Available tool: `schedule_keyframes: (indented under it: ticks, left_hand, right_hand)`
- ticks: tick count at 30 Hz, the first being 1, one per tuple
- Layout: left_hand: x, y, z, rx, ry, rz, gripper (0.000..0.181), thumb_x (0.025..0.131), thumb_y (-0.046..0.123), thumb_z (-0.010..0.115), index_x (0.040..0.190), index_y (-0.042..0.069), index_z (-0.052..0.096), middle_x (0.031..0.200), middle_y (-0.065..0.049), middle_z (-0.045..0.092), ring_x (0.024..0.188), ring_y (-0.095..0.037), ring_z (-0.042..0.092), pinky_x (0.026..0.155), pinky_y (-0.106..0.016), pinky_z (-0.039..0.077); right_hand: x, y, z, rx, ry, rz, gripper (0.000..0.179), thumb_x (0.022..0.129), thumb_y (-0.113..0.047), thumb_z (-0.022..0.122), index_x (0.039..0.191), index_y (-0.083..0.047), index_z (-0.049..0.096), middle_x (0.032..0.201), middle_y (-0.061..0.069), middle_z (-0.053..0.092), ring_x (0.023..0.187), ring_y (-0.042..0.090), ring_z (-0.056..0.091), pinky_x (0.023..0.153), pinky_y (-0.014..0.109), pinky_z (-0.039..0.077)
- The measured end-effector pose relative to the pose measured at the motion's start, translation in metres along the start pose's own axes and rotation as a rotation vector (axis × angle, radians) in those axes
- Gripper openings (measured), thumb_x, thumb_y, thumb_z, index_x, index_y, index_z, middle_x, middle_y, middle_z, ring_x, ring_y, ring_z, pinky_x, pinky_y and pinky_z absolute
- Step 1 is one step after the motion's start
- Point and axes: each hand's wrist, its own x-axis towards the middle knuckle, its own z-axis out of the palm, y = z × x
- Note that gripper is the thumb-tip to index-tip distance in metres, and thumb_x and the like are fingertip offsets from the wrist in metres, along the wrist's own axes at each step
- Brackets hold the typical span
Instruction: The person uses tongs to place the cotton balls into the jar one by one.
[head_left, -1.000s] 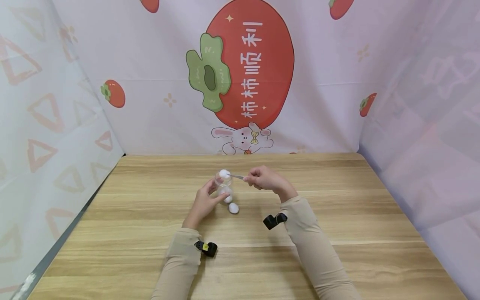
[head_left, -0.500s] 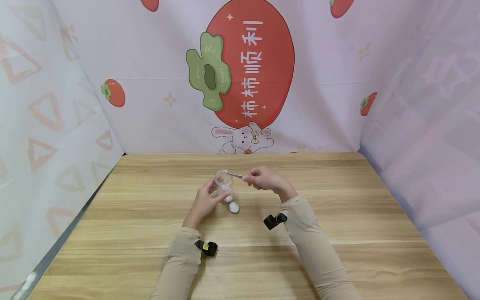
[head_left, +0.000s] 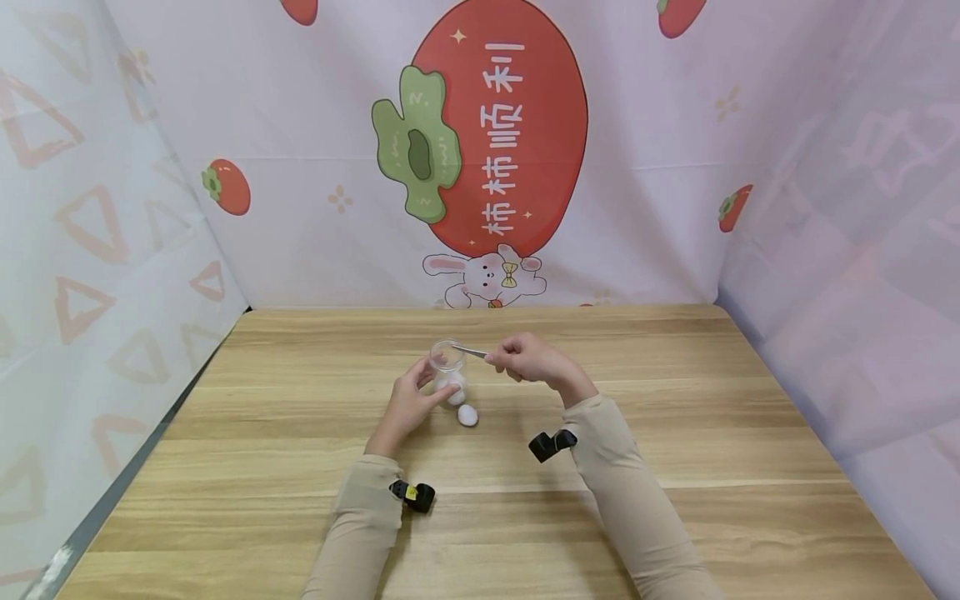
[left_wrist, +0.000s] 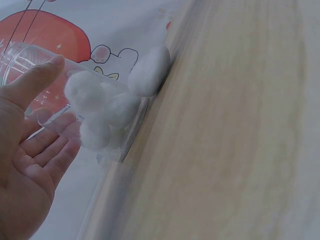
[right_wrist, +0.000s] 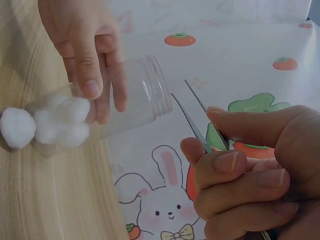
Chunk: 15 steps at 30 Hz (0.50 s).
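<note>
A clear plastic jar (head_left: 448, 365) with a threaded, uncovered mouth stands upright on the wooden table. My left hand (head_left: 408, 402) holds it, thumb on one side and fingers round the other. Several white cotton balls (right_wrist: 62, 122) are heaped in its bottom. Metal tweezers (head_left: 472, 352) are held in my right hand (head_left: 534, 358), pinched between thumb and fingers. Their tips are spread, with nothing between them, close to the jar's mouth in the right wrist view. One loose cotton ball (head_left: 468, 415) lies on the table just in front of the jar.
The wood-grain table (head_left: 660, 517) runs back to a printed cloth backdrop (head_left: 645, 233). Cloth walls also flank it on both sides. A small black camera (head_left: 551, 445) is strapped to the right wrist, and another black camera (head_left: 418, 497) to the left.
A cotton ball that the tweezers held at the jar's mouth has been let go and dropped inside. The tweezers stay near the mouth; the left hand keeps its place on the jar.
</note>
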Motion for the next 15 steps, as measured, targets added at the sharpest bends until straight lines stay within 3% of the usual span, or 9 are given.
schedule_keyframes:
  ticks: [9, 15]
  left_hand:
    - [-0.002, 0.002, 0.001, 0.004, 0.004, -0.007, 0.063, 0.081, 0.009, 0.076, 0.136, -0.004, 0.048, 0.137, -0.025, 0.055, 0.127, -0.038, 0.054, 0.116, -0.045, 0.044]
    - [-0.01, 0.026, -0.003, 0.018, -0.017, -0.013, 0.062, 0.083, 0.005, 0.074, 0.135, -0.01, 0.045, 0.136, -0.031, 0.053, 0.127, -0.043, 0.052, 0.116, -0.049, 0.042]
  right_hand:
    - [-0.009, 0.003, 0.0, 0.013, 0.021, -0.021, 0.029, 0.097, -0.023, 0.056, 0.08, 0.001, 0.058, 0.054, -0.004, 0.041, 0.048, 0.01, 0.031, 0.045, 0.018, 0.024]
    - [-0.013, 0.011, 0.001, 0.03, 0.028, -0.021, 0.028, 0.097, -0.023, 0.056, 0.078, -0.002, 0.058, 0.052, -0.004, 0.041, 0.046, 0.009, 0.03, 0.043, 0.018, 0.023]
